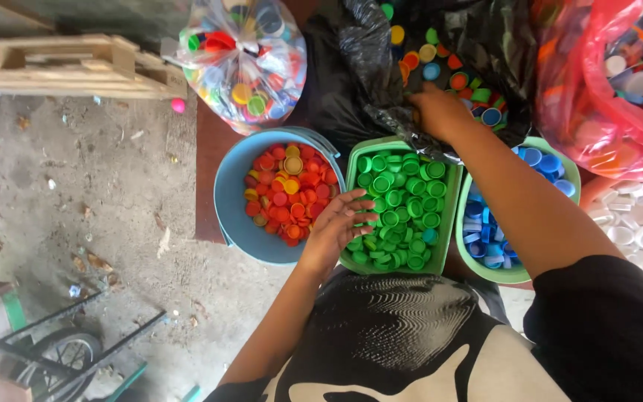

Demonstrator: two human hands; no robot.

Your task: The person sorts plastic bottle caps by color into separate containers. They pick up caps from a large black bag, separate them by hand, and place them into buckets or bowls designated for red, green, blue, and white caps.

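The left hand (334,225) rests with fingers spread loose over smooth round green caps (400,212) in a square green tub (452,216). The right hand (437,112) reaches into a crinkled black bag (351,82) of mixed caps; its grip cannot be told

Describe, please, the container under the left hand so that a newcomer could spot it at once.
Start at the black bag of mixed caps at the top. Just below it three containers stand in a row; the left hand rests on the middle one. This green tub is rectangular and holds only green caps, unlike the round blue bucket of red caps.
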